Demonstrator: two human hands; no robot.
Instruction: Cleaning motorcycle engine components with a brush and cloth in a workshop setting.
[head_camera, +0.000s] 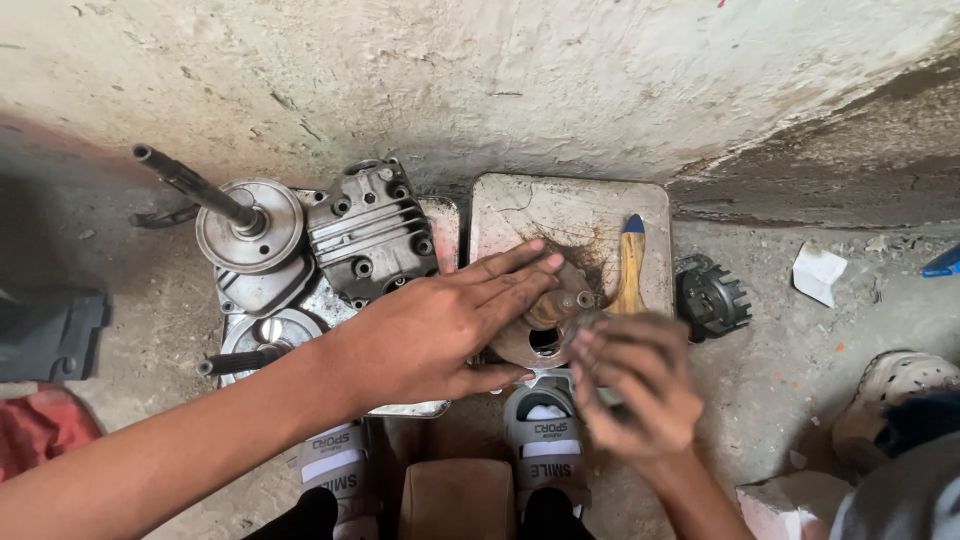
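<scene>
A round, rusty metal engine part (545, 332) with a short stub shaft lies on a flat stone slab (560, 215). My left hand (430, 335) lies across it from the left, fingers stretched over the top and thumb curled under its near edge. My right hand (635, 385) is at the part's right edge with its fingers curled. It is blurred by motion, so I cannot tell whether it holds anything. A brush (630, 270) with a yellow handle and a blue end lies on the slab just behind my right hand.
Left of the slab, a metal tray (445, 225) holds a finned cylinder head (370, 235) and a disc with a long shaft (250, 225). A dark toothed gear (712, 297) and white paper (818, 272) lie to the right. My sandalled feet (545, 440) are below; another person's shoe (895, 385) is at right.
</scene>
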